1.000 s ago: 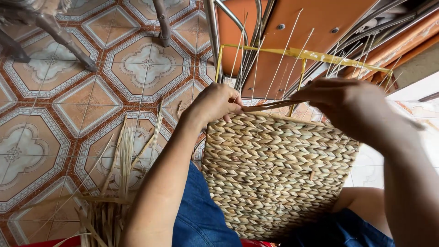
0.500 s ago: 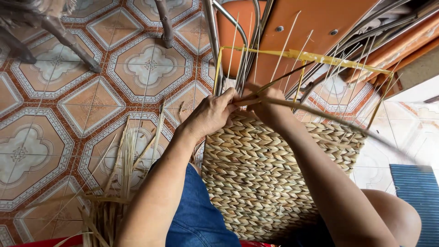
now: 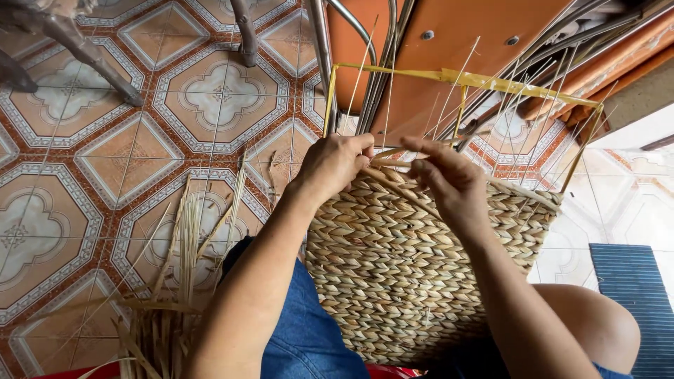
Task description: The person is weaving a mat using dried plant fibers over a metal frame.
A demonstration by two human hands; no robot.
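Presently, a straw-coloured fibre strand (image 3: 393,184) is pinched by the left hand (image 3: 337,165) and right hand (image 3: 449,179) at the top row of the half-woven basket (image 3: 407,267) on the lap; threading behind the next upright stake (image 3: 460,112) is judged due.

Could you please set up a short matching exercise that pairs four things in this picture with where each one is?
Things:
1. woven basket
2. loose straw
3. blue mat
4. yellow frame

Places:
A. on the tiled floor at lower left
B. standing up above the weaving
C. on the person's lap, under both hands
D. at the right edge of the picture

Pairs: 1-C, 2-A, 3-D, 4-B
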